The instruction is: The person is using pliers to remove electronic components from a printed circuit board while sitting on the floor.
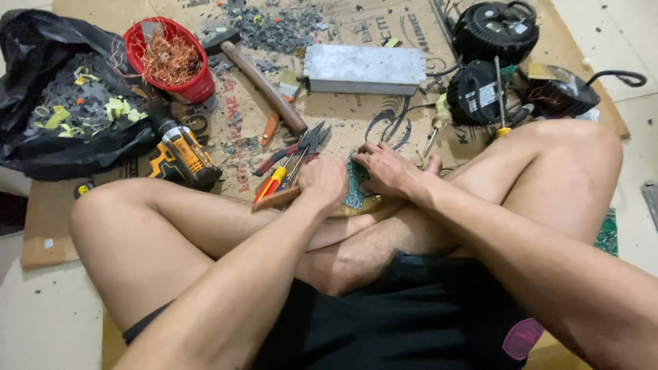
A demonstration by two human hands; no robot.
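Both hands' grip [322, 179] [387, 168] pinches green, component-studded circuit board [355, 181]

Both hands hide most of the green circuit board [356, 183].

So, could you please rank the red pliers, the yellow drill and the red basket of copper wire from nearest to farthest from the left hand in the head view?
From the left hand:
1. Red pliers, just beyond it.
2. Yellow drill, further left.
3. Red basket, far upper left.
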